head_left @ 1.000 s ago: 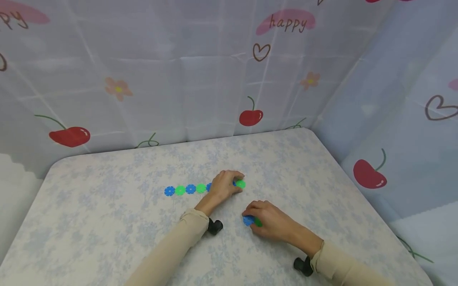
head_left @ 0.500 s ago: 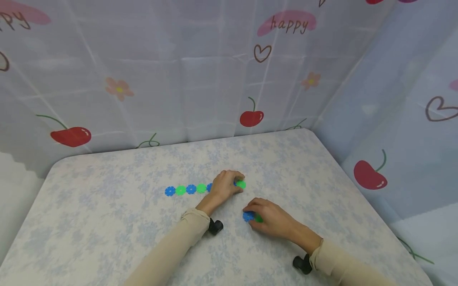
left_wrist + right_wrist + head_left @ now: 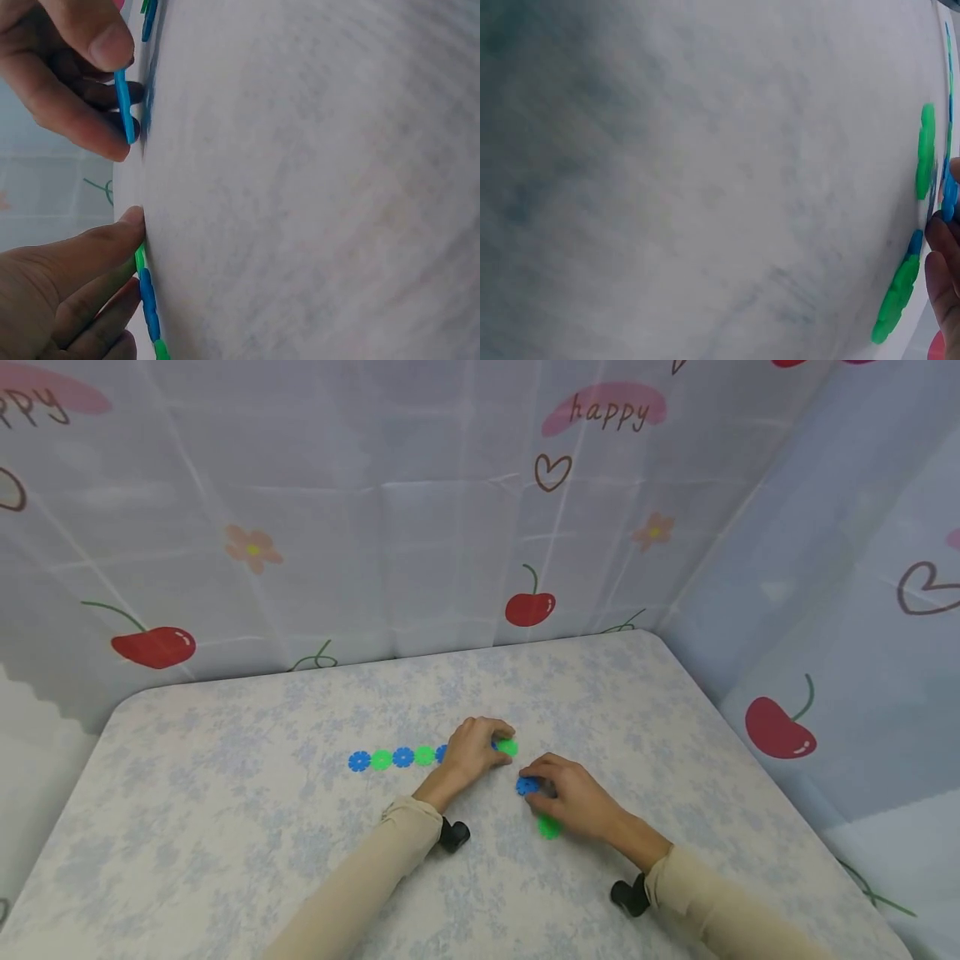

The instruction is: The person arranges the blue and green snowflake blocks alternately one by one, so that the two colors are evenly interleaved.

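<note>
A row of blue and green snowflake building discs (image 3: 403, 757) lies on the table, colours alternating. My left hand (image 3: 472, 747) covers part of it, its thumb and finger holding the row at both sides near the green end disc (image 3: 508, 747). To the right, my right hand (image 3: 573, 793) pinches a blue snowflake disc (image 3: 527, 786) between thumb and fingers. That disc stands on edge just off the cloth in the left wrist view, where the blue disc (image 3: 124, 105) shows side-on. Under the right hand lies a loose green disc (image 3: 549, 827).
A pale floral cloth covers the table (image 3: 225, 827). More discs, a green one (image 3: 925, 150) and a green one (image 3: 897, 300) with blue behind it, lie near the right hand. A printed curtain (image 3: 390, 527) hangs behind the table. Black wrist cameras (image 3: 630, 896) sit under both sleeves.
My right hand has lifted the blue disc and moved it away from me, toward the row's right end. The green disc beneath it now shows more. The left hand has stayed in place.
</note>
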Demonstrator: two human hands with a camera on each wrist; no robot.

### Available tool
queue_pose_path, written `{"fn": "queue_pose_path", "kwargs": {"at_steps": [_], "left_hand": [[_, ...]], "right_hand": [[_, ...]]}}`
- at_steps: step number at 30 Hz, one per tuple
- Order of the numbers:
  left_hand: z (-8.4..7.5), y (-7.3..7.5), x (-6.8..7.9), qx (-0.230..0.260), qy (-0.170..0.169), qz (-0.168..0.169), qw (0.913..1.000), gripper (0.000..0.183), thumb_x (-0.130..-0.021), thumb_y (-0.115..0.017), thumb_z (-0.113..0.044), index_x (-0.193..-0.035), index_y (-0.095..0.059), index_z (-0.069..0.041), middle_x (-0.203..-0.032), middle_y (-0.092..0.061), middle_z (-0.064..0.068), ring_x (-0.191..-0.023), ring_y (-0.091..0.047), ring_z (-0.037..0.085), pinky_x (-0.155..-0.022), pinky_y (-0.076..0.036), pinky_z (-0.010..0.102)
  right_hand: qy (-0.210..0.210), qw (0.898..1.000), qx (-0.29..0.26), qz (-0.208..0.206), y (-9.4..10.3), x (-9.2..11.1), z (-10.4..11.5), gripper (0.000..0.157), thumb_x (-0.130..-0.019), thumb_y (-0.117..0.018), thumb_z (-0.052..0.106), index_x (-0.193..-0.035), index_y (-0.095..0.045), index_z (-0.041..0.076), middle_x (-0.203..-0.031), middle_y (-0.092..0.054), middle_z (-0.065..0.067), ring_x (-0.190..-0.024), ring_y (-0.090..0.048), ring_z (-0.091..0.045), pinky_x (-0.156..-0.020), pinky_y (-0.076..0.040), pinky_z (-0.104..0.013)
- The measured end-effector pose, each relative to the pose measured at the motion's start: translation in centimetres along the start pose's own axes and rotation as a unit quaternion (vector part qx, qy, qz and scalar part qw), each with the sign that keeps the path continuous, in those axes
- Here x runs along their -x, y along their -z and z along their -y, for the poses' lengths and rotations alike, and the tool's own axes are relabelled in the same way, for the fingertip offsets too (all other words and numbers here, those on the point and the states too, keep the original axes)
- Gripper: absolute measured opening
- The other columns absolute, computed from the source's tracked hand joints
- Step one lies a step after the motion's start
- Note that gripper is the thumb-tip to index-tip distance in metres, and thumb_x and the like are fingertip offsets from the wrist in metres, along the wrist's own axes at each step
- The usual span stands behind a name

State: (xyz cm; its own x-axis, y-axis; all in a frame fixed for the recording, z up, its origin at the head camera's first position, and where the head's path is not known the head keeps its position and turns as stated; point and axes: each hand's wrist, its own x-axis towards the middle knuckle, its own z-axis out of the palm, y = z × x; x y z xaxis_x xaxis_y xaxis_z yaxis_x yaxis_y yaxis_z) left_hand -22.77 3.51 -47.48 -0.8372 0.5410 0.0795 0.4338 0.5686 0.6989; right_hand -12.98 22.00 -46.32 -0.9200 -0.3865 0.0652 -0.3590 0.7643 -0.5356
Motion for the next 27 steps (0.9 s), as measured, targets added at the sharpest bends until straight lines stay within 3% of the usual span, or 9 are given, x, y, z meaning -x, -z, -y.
{"fn": "queue_pose_path", "kwargs": {"at_steps": [13, 27], "left_hand": [[-0.2, -0.2, 0.0, 0.002, 0.001, 0.003, 1.0000, 0.042, -0.078, -0.084, -0.011, -0.119, -0.072, -0.007, -0.113, -0.072, 0.006, -0.103, -0.068, 0.021, -0.087, -0.054, 0.037], [-0.1, 0.0, -0.1, -0.004, -0.002, 0.004, 1.0000, 0.042, -0.078, -0.084, -0.011, -0.119, -0.072, -0.008, -0.113, -0.072, 0.005, -0.101, -0.068, 0.020, -0.086, -0.055, 0.036]], "right_hand": [[-0.017, 0.999, 0.035, -0.021, 0.7, -1.8, -1.3, 0.032, -0.092, -0.070, 0.013, -0.121, -0.067, 0.000, -0.116, -0.062, -0.008, -0.103, -0.063, -0.023, -0.085, -0.054, -0.039], [-0.047, 0.999, 0.014, -0.014, 1.5, -4.2, -2.3, 0.034, -0.093, -0.068, 0.013, -0.124, -0.065, -0.001, -0.117, -0.062, -0.012, -0.105, -0.063, -0.027, -0.087, -0.053, -0.043]]}}
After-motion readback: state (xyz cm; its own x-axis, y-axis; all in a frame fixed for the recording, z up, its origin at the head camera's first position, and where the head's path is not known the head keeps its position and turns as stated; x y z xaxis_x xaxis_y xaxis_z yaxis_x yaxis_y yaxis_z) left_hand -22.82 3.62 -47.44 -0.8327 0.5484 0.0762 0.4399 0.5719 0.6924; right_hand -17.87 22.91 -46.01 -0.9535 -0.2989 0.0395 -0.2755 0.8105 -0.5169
